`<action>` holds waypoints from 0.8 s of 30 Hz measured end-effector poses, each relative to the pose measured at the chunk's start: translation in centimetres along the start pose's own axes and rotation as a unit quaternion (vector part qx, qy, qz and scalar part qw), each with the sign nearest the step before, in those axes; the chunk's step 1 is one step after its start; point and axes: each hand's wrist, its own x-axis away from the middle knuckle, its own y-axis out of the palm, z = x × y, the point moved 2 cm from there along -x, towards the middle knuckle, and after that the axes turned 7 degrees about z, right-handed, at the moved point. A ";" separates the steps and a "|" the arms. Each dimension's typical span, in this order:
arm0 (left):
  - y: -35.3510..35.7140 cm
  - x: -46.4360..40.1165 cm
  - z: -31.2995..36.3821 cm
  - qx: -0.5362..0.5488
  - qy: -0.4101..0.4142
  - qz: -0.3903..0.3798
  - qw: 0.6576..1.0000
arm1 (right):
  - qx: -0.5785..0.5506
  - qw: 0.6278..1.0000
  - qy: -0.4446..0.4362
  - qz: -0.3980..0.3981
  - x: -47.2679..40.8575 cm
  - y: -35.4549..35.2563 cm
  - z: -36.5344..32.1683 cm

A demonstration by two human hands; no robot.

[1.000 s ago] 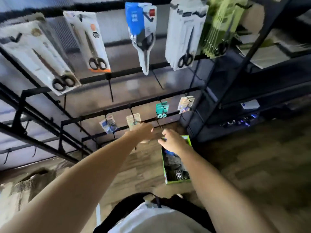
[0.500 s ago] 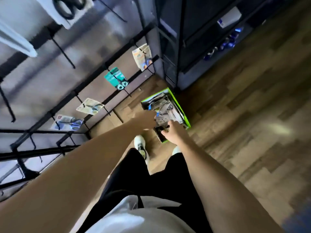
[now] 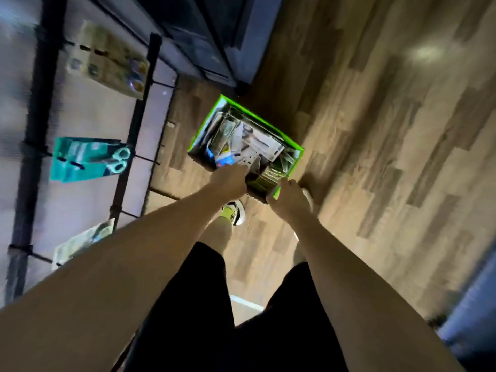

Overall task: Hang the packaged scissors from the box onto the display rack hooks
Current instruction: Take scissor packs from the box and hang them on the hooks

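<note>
Hands seemingly lower over floor box.

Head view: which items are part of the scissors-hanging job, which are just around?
Job:
green box of packaged scissors
display rack with hooks
teal scissors pack, already hung
left hand, at the box contents
right hand, at the box's near end

Just around:
dark shelving unit
wood-look floor
sneaker
</note>
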 end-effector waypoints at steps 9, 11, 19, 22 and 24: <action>10.7 -8.6 -5.5 -0.049 0.018 -0.051 0.997 | -0.083 0.995 0.057 -0.003 -9.5 10.9 1.5; 12.9 -10.0 -6.1 -0.074 0.018 -0.057 0.995 | -0.098 0.993 0.065 -0.008 -11.3 13.1 1.9; 18.1 -15.8 -7.6 -0.119 0.027 -0.035 0.992 | -0.186 0.976 0.117 -0.004 -17.3 20.9 3.4; 18.7 -18.1 -8.7 -0.149 0.062 0.006 0.987 | -0.218 0.968 0.128 -0.011 -19.6 23.4 3.1; 18.9 -19.8 -9.8 -0.164 0.087 0.033 0.982 | -0.234 0.963 0.130 -0.011 -21.2 24.7 2.6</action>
